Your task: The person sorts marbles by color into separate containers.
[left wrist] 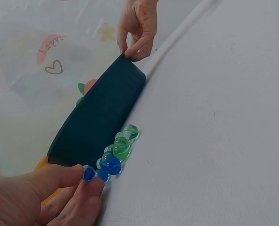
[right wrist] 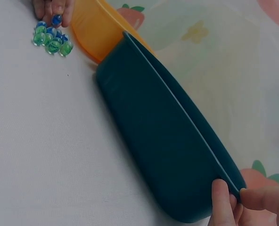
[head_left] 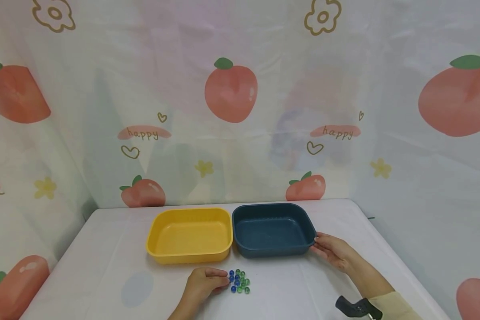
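My left hand (head_left: pixel 206 283) pinches a blue marble (left wrist: pixel 88 173) between thumb and fingertips, at the left edge of a small cluster of marbles. Clear green marbles (head_left: pixel 242 282) and blue ones lie close together on the white table, in front of two plastic basins. At its right end, the dark blue basin (head_left: pixel 273 252) has its rim pinched by my right hand (head_left: pixel 336 251), with the thumb and fingers on either side in the right wrist view. Nothing lies inside this basin in the head view.
A yellow basin (head_left: pixel 190 258) stands left of the dark blue one, their sides nearly touching. The white-covered table (head_left: pixel 104 266) ends at a fruit-printed curtain (head_left: pixel 240 169) behind and at both sides. A black device (head_left: pixel 358 307) is strapped at the right wrist.
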Available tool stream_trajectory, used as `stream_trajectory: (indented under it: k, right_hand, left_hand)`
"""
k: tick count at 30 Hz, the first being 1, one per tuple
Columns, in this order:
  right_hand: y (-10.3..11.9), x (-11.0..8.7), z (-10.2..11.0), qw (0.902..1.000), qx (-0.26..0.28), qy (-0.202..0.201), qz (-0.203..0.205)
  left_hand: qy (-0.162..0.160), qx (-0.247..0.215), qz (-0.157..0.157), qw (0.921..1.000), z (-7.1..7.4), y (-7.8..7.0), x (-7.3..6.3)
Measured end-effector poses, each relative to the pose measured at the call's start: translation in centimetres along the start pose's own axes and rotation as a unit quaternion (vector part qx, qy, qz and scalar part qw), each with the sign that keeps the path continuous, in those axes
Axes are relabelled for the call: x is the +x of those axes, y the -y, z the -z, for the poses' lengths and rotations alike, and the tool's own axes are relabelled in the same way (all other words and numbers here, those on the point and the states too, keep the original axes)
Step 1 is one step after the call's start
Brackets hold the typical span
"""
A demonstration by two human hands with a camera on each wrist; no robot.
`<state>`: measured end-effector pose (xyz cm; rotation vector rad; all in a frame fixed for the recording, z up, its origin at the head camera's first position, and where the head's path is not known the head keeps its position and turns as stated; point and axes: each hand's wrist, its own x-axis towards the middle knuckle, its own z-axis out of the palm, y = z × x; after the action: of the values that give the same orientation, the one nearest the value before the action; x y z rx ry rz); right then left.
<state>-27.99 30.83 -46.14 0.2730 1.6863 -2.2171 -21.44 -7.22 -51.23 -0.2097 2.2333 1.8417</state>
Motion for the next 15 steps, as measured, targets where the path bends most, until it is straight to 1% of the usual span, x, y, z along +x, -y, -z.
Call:
stream_trajectory:
  k: [4, 6, 9, 11, 15]
  right_hand:
    - [0.0, 0.0, 0.0, 1.0, 0.002, -0.003, 0.0]
    - [0.0, 0.1, 0.1, 1.0, 0.0, 0.002, 0.0]
    - [0.0, 0.1, 0.1, 1.0, -0.002, 0.0, 0.002]
    - [0.0, 0.1, 0.1, 1.0, -0.004, 0.006, 0.003]
    - [0.0, 0.1, 0.0, 1.0, -0.004, 0.002, 0.004]
  left_hand:
    - [-0.006, -0.001, 0.01, 0.9999, -0.1, -0.3, 0.0]
    - [-0.011, 0.001, 0.014, 0.9998, -0.1, -0.5, 0.0]
    - [-0.016, 0.004, 0.01, 0.9998, -0.2, -0.9, 0.0]
    - [-0.018, 0.005, 0.007, 0.9998, -0.2, -1.1, -0.1]
    - [-0.014, 0.004, 0.002, 0.9999, -0.2, -1.6, -0.2]
